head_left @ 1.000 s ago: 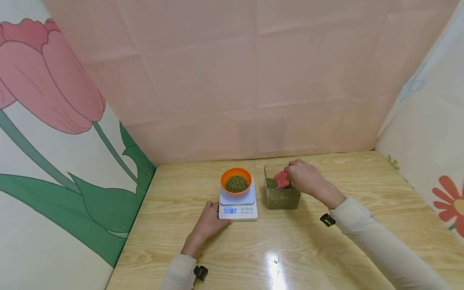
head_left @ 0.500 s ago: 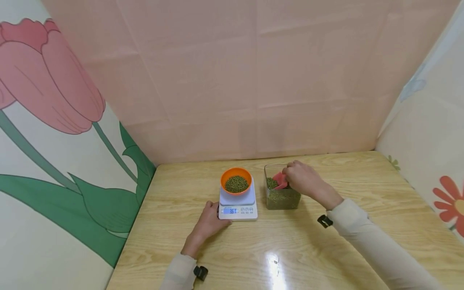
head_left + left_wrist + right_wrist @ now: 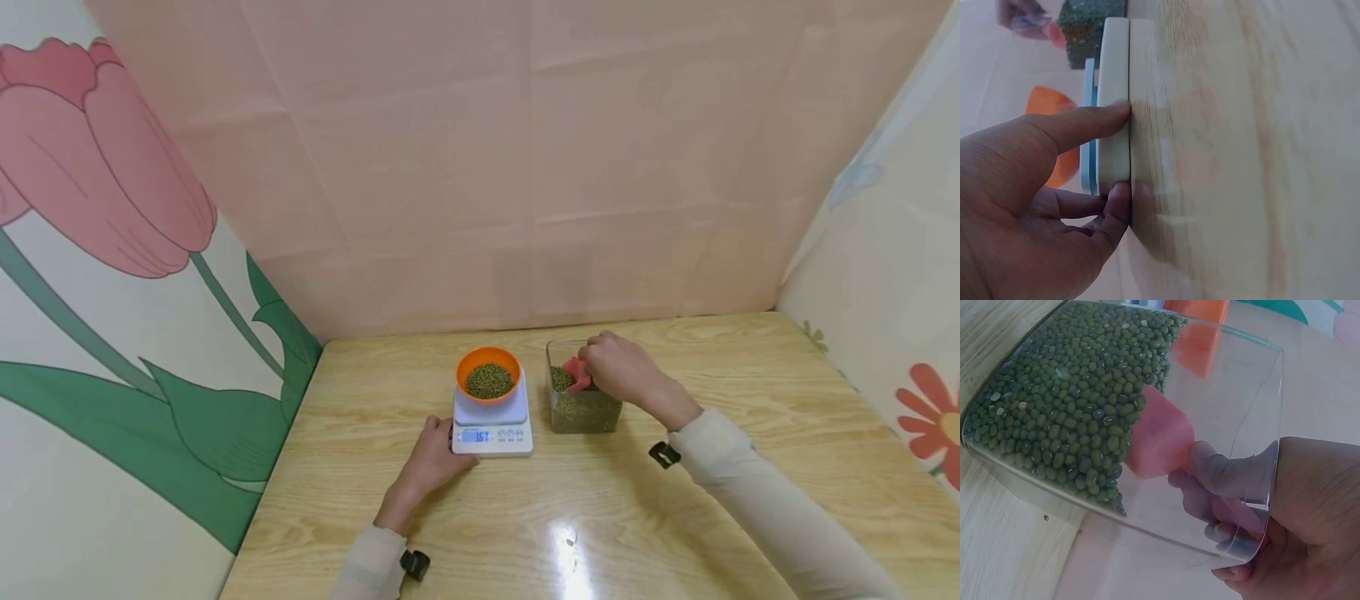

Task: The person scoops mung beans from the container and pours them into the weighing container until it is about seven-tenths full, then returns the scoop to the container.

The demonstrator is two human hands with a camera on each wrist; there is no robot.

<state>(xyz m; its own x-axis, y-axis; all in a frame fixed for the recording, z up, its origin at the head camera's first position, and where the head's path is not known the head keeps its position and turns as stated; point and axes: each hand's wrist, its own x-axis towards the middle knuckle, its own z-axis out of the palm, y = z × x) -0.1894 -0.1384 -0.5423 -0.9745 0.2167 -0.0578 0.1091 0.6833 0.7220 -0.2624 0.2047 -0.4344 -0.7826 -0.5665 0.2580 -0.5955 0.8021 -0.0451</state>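
My right hand (image 3: 621, 367) grips a pink scoop (image 3: 1161, 434) by its handle, fingers curled inside the clear container (image 3: 587, 417). Green mung beans (image 3: 1079, 394) partly fill that container, and the scoop's front edge meets them. To its left stands a white kitchen scale (image 3: 492, 442), its display apparently reading 367. On the scale's platform sits an orange bowl (image 3: 517, 367) with more mung beans in it. My left hand (image 3: 435, 457) holds the scale's near left corner, thumb (image 3: 1094, 122) along the front side and fingers curled at the left side.
The wooden table (image 3: 360, 383) runs back to a pink cloth-like wall (image 3: 420, 208). Flower-painted panels (image 3: 112, 375) stand at both sides. A loose bean (image 3: 1046, 517) lies on the table by the container.
My right hand has shifted slightly left with the scoop inside the container. The left hand, the scale and the orange bowl have stayed in place.
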